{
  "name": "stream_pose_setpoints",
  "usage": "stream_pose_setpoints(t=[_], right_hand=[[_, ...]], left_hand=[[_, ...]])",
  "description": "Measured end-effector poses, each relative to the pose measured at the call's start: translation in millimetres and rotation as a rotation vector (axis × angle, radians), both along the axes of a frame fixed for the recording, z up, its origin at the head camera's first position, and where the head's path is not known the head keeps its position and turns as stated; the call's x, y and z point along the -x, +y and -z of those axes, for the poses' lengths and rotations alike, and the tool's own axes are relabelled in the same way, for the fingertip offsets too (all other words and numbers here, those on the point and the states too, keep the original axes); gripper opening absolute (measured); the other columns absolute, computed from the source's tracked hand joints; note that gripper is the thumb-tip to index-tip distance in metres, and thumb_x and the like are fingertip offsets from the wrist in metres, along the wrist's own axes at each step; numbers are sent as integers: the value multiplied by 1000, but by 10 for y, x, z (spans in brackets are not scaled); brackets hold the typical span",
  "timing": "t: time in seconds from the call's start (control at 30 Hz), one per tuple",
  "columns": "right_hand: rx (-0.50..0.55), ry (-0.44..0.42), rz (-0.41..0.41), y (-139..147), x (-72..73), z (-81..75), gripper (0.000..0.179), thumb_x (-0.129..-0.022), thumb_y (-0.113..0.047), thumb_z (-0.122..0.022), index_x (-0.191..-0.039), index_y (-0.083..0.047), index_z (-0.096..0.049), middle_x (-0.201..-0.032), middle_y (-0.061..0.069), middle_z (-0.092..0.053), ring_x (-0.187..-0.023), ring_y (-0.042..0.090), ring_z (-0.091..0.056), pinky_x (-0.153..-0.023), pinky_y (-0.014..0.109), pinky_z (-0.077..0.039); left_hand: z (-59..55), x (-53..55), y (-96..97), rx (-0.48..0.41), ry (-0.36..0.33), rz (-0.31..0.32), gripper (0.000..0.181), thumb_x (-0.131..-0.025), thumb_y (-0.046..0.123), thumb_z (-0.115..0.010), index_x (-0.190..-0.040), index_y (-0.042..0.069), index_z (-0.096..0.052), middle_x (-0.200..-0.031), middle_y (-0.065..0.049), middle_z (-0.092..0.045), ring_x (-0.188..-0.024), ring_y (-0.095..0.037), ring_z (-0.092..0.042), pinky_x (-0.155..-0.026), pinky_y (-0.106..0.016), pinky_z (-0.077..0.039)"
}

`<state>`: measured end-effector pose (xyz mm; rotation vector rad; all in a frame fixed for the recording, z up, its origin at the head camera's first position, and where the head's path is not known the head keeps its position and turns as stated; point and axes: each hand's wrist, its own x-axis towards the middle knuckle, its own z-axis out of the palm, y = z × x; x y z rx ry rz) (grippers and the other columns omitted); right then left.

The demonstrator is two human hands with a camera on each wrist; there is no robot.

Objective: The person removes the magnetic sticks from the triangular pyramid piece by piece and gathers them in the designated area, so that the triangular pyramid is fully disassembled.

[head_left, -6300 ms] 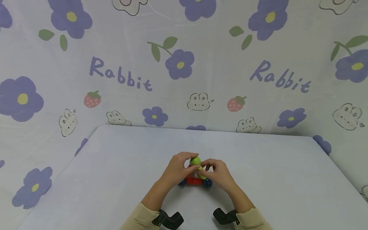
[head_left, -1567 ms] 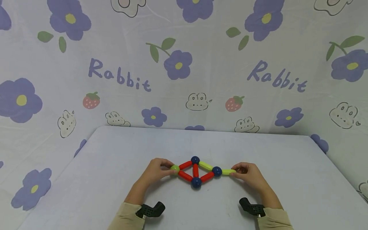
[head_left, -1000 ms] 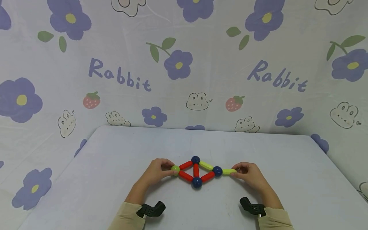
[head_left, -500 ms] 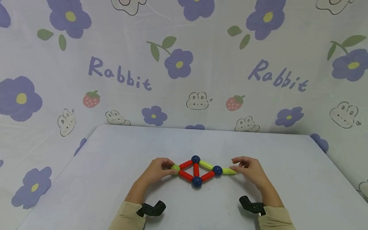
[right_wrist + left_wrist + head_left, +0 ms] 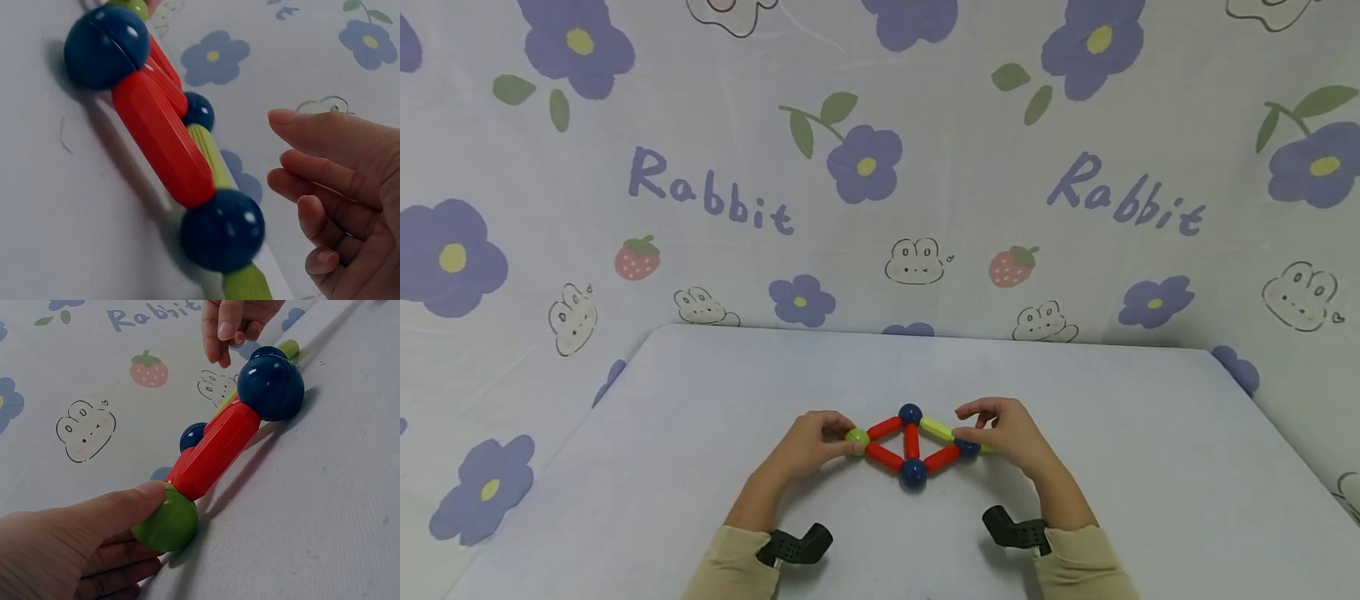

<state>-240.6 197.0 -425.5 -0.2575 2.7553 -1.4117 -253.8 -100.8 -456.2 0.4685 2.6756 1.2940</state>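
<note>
A flat diamond of magnetic building balls and rods lies on the white table [image 5: 737, 383]. My left hand [image 5: 808, 447] pinches the green ball [image 5: 857, 441] at its left corner between thumb and fingers. Red rods [image 5: 219, 450] join that ball to the far blue ball [image 5: 911, 414] and the near blue ball [image 5: 913, 473], and another red rod links those two. At the right corner sits a third blue ball [image 5: 223, 230], with a yellow-green rod [image 5: 247, 284] sticking out from it. My right hand [image 5: 1006, 429] hovers over this corner, fingers apart and holding nothing, partly hiding ball and rod.
A white cloth [image 5: 917, 208] printed with flowers, strawberries and rabbits hangs behind the table's back edge. Each wrist carries a black camera mount, the left mount [image 5: 801, 546] and the right mount [image 5: 1015, 529] both low over the table.
Earlier both hands worked close together on a raised shape; it then lay flat as a diamond. My right hand has let go of the end yellow-green rod and moved left. The left hand stays put.
</note>
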Motion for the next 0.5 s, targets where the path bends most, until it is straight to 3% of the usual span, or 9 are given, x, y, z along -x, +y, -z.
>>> stream_pose_setpoints(t=[0.17,0.5], right_hand=[[-5,-2,-33,-166,33,37,29,-75,-18,-76,-100,-4,-70,-95,11,-68,-79,17,-50,-60,24,-38],[-11,-6,-97,-461,39,19,26,-77,-20,-76,-97,-4,-72,-81,5,-63,-75,16,-50,-56,22,-39]], left_hand=[[19,20,-13,-11,14,14,28,-78,27,-74,-99,8,-67,-95,-2,-68,-91,-14,-60,-86,-36,-50],[-2,10,-16,-15,16,16,28,-79,26,-74,-98,8,-67,-95,-2,-68,-90,-14,-60,-83,-33,-49]])
